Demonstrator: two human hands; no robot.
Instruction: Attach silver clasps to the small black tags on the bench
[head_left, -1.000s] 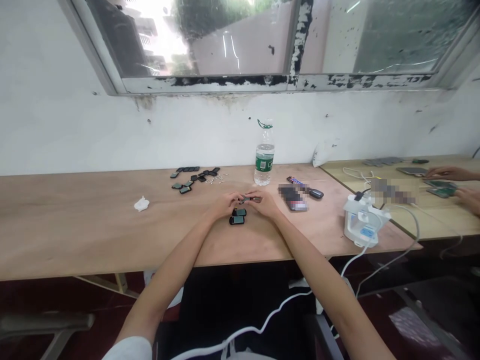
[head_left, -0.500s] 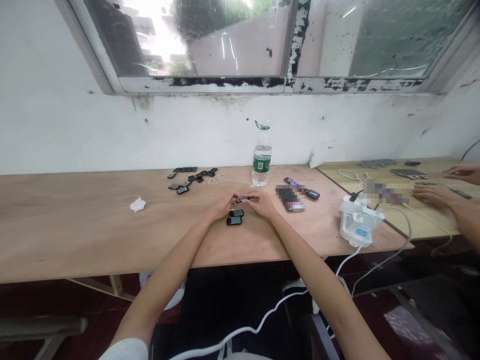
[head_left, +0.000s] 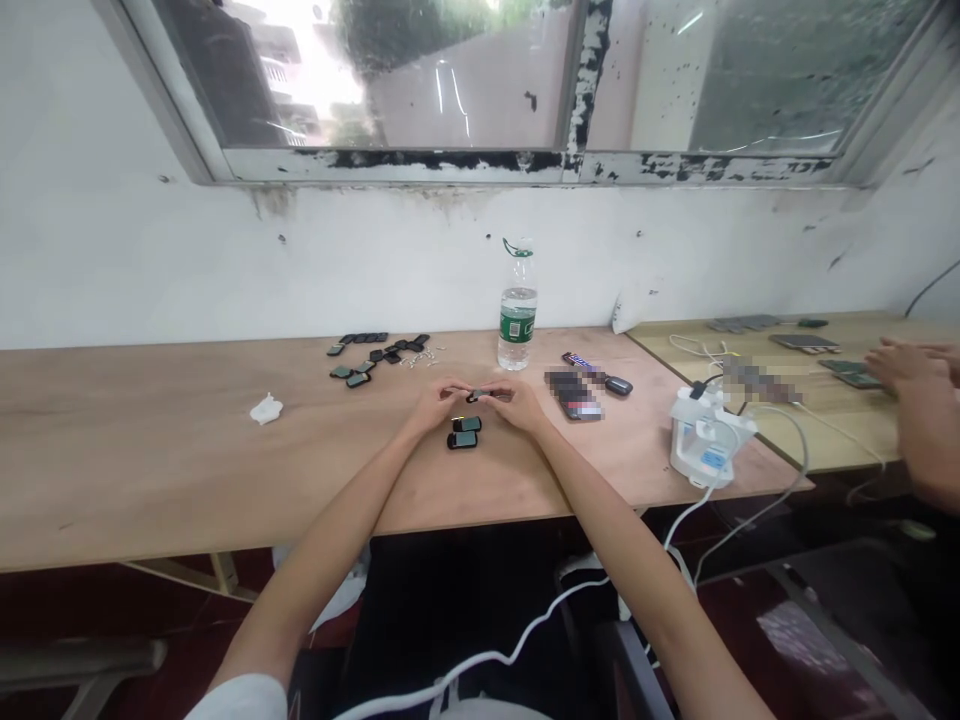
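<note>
My left hand and my right hand meet over the wooden table, fingertips pinched together on a small dark flat part held between them. Just below the hands two more small dark parts with greenish faces lie on the table. A scatter of several similar dark parts sits further back to the left, apart from both hands.
A water bottle stands behind my hands, with a blurred phone and a dark fob to its right. A white device with cables sits near the table's right end. A crumpled white scrap lies left. Another person's hands work at the neighbouring table.
My hands stay pinched on the small part. The view has drifted slightly, and the other person's hands at the right have shifted position.
</note>
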